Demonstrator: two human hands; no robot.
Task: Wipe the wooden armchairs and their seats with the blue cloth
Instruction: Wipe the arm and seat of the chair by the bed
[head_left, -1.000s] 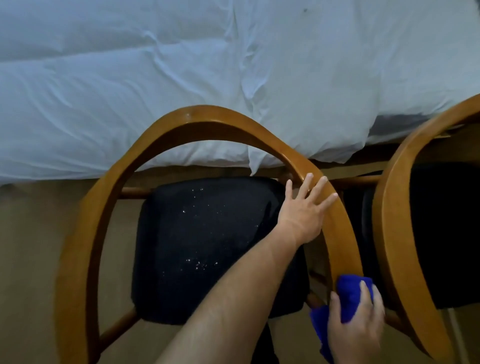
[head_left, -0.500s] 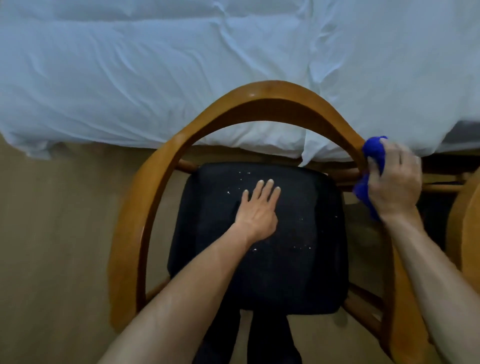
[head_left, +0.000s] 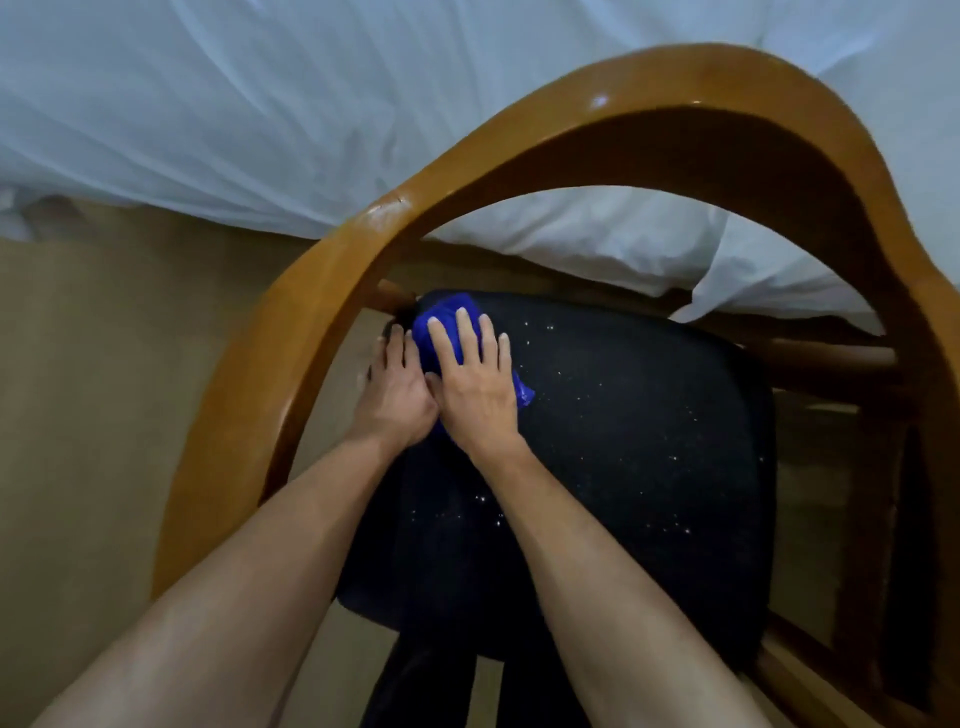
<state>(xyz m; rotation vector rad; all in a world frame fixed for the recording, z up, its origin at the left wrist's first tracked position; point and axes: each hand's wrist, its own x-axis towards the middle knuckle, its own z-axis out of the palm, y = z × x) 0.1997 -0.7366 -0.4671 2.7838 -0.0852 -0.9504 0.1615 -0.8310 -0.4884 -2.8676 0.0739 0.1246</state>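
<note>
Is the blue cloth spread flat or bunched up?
Bunched up: the blue cloth bulges in folds under the right hand on the black seat.

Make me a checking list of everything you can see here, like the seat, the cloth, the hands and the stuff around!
Surface: black seat cushion, dotted with small white specks.
Job's things: blue cloth bunched at the seat's far left corner; wooden armchair frame curves around the seat, glossy.
Clutter: white specks only.
Grippers: right hand presses flat on the cloth, fingers straight; left hand rests beside it at the seat's left edge, touching the cloth.
Cables: nothing seen.
Surroundings: white bedsheet hangs behind the chair; beige floor on the left.
</note>
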